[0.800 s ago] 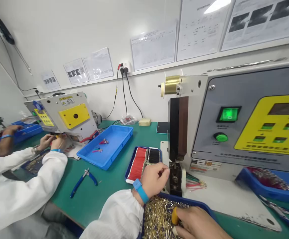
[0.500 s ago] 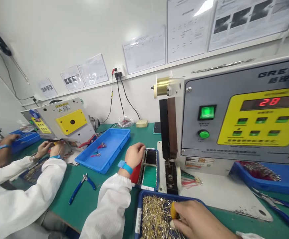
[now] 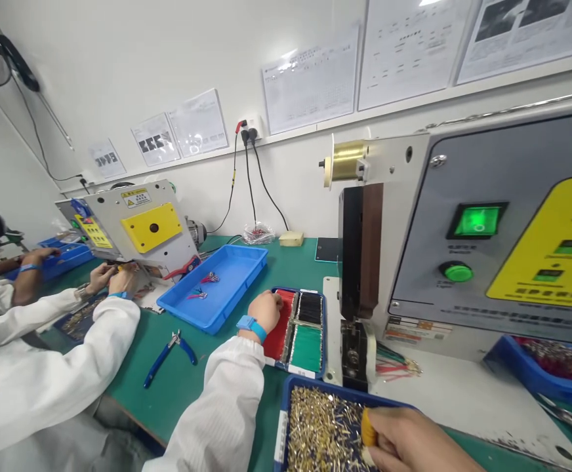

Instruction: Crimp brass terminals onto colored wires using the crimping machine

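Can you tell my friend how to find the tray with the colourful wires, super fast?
Find the big grey machine with the yellow panel. Just left of its base, on the green bench, sits a small dark blue tray. It's the only tray holding neat rows of red, black and green wires, and the person's left hand is right beside the red ones.

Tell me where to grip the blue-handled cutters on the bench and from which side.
Take the cutters by the blue grip, from above on the near side, with the left hand. They lie flat on the green bench, metal head pointing away, handles splayed towards you, so the grip is free.
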Demonstrator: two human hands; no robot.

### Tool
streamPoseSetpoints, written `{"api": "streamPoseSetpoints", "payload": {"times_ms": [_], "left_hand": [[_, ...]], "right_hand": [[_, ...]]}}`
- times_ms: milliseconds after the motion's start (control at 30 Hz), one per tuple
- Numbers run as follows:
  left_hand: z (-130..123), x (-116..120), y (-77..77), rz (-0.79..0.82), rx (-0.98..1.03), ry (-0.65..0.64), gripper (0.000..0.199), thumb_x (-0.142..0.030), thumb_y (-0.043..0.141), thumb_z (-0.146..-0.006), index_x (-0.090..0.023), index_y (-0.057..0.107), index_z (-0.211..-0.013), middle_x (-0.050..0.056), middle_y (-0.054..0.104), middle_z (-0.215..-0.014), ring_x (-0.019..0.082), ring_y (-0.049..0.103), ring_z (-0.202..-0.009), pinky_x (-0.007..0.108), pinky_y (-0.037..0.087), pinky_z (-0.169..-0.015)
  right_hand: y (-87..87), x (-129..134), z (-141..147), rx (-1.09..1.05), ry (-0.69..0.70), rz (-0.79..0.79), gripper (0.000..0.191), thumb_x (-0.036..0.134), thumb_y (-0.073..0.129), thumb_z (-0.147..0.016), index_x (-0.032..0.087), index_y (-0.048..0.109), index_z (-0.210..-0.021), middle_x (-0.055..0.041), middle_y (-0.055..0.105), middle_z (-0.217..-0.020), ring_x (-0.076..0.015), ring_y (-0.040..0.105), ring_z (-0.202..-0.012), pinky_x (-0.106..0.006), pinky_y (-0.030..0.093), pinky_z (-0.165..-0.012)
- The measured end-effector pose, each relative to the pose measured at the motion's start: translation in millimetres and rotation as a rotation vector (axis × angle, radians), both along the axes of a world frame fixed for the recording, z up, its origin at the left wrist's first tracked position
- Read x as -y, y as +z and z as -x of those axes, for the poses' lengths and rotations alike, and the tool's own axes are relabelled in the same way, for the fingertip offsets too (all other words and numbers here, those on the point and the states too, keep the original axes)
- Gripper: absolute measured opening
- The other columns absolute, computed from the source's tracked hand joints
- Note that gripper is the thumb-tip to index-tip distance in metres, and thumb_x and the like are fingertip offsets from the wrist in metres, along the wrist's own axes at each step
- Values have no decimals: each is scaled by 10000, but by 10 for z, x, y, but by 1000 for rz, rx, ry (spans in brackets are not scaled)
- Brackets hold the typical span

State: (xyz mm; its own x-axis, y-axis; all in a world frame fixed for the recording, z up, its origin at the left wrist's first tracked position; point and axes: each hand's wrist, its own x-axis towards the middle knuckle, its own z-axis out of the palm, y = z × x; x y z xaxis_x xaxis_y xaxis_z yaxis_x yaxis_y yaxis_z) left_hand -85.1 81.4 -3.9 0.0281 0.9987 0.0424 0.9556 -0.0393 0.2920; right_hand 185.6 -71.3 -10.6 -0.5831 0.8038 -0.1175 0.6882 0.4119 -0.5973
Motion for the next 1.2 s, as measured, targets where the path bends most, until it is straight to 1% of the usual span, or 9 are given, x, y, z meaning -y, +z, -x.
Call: {"api": "streamPoseSetpoints", "payload": {"times_ms": [200, 433, 633, 800, 867, 967, 1067, 1133, 1200], "left_hand": [[-21, 12, 6, -26, -15, -5, 199, -147, 458, -864, -167, 643, -793, 56, 594, -885, 136, 557, -751, 238, 347, -674], [14, -3, -75, -112, 76, -7, 166, -158, 496, -866, -155, 618, -754, 48, 598, -822, 128, 558, -756, 233, 378, -723], [62, -10, -89, -316, 248, 118, 166, -167, 470, -884, -152, 632, -919, 65, 642, -954, 144, 579, -911, 236, 424, -828], [117, 197, -59, -466, 368, 172, 266, -188, 417, -883, -139, 636, -1025, 97, 626, -1057, 187, 556, -1027, 293, 411, -939], [163, 309, -94, -494, 408, 190, 281, -213, 392, -884, -136, 636, -1001, 96, 622, -1048, 192, 542, -1043, 302, 395, -958], [257, 465, -201, -576, 575, 267, 259, -296, 414, -867, -145, 621, -905, 55, 632, -933, 149, 558, -922, 248, 415, -867], [328, 622, -300, -487, 741, 353, 290, -353, 394, -852, -140, 584, -904, 7, 584, -739, 95, 500, -642, 196, 395, -645], [342, 716, -327, -420, 756, 354, 268, -343, 410, -825, -139, 578, -867, -16, 541, -648, 83, 450, -560, 187, 363, -584], [331, 785, -322, -396, 726, 322, 230, -329, 448, -795, -143, 582, -802, -24, 529, -607, 83, 456, -558, 185, 362, -590]], "right_hand": [[180, 26, 14, 28, -76, -30, 204, 176, 563, -857, 202, 453, -687, -24, 576, -733, -208, 548, -654, -262, 353, -543], [70, -7, -43, -88, -72, -69, 168, 180, 461, -881, 202, 448, -715, 3, 536, -666, -173, 524, -596, -260, 369, -537], [131, -21, -61, -224, -48, -107, 141, 217, 456, -863, 193, 480, -726, -4, 531, -671, -171, 516, -594, -273, 384, -541], [142, -39, -103, -377, 5, -95, 44, 151, 524, -783, 176, 535, -749, -20, 571, -765, -171, 532, -665, -277, 408, -599], [86, -57, -150, -421, -57, -60, 65, 150, 543, -787, 177, 524, -731, -9, 567, -719, -166, 529, -642, -272, 397, -581], [11, -72, -227, -389, -96, -57, 149, 210, 590, -817, 181, 499, -703, 10, 536, -645, -155, 500, -581, -266, 361, -527], [10, -52, -274, -345, -88, -58, 200, 253, 607, -824, 183, 479, -687, 19, 520, -622, -148, 483, -560, -264, 340, -512], [29, -30, -285, -326, -67, -67, 209, 272, 596, -827, 185, 471, -684, 23, 509, -614, -146, 470, -550, -267, 330, -507], [36, -15, -289, -337, -49, -84, 158, 242, 565, -817, 183, 476, -701, 11, 536, -657, -151, 485, -571, -272, 342, -521]]}}
